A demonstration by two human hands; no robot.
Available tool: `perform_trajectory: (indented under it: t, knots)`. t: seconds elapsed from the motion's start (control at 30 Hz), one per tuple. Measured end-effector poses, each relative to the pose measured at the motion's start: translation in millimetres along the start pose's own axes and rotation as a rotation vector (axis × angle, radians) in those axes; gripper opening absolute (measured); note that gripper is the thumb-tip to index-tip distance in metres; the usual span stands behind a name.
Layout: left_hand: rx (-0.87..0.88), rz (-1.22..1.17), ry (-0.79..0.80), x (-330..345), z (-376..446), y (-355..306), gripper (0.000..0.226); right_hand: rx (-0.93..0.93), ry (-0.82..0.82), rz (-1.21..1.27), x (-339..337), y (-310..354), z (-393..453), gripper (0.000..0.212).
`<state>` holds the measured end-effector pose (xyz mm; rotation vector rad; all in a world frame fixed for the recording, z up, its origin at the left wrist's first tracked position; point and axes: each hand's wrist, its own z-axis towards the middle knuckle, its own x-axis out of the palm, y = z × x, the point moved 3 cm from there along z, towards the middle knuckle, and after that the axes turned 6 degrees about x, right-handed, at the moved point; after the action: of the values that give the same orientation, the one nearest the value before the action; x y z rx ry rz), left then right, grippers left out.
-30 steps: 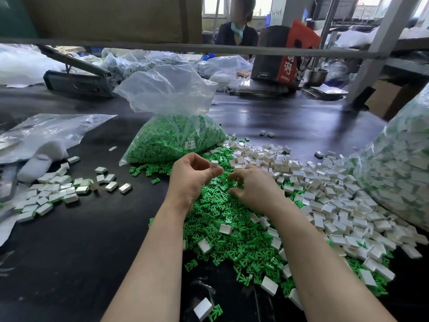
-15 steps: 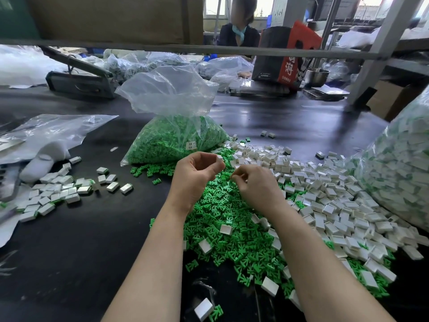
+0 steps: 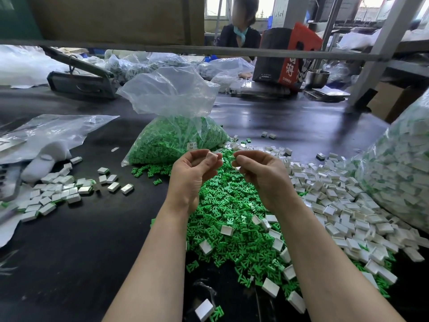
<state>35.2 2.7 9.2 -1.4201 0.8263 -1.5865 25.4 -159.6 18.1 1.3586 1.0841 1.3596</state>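
The left hand [image 3: 192,175] pinches a small white plastic cap [image 3: 211,156] between thumb and fingertips, held up in the air just in front of the clear bag of green clips [image 3: 176,140]. The right hand [image 3: 262,175] hovers close beside it, not touching, with thumb and forefinger drawn together. Whether a piece sits between them cannot be told, since the fingers hide the spot.

The cap looks like a hollow moulded shell: very light, rigid, smooth-sided and probably a little slick. It seems unlikely to break under finger pressure, though it could easily pop out of a loose pinch. The best hold is likely across its two broad flat faces near the closed end, so that the open end stays free for a part to go in.

The loose green clips [image 3: 232,217], heaped on the dark worktop [image 3: 69,252] in front of the bag, are thin and pronged. They would tangle in a heap and are better picked one at a time by the stem. More white caps [image 3: 336,201] lie spread to the right of the bag.
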Motion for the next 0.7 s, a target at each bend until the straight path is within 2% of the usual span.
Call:
perform_trajectory:
  t: [0.17,0.27,0.4,0.7]
  knots:
    - [-0.051,-0.020,0.003,5.1,-1.9,3.1,0.015,-0.076,-0.026,-0.018,0.0,-0.9,1.5,0.023]
    - [-0.081,-0.010,-0.015,5.4,-2.0,5.7,0.010,-0.133,-0.032,-0.042,1.4,-0.1,1.7,0.018]
    - [-0.110,-0.073,0.008,7.3,-3.8,4.7,0.024,-0.166,-0.041,-0.069,3.7,0.3,1.0,0.014]
    - [-0.128,-0.060,0.048,11.1,-6.2,3.7,0.028,-0.176,-0.074,-0.074,6.6,-0.1,0.2,0.013]
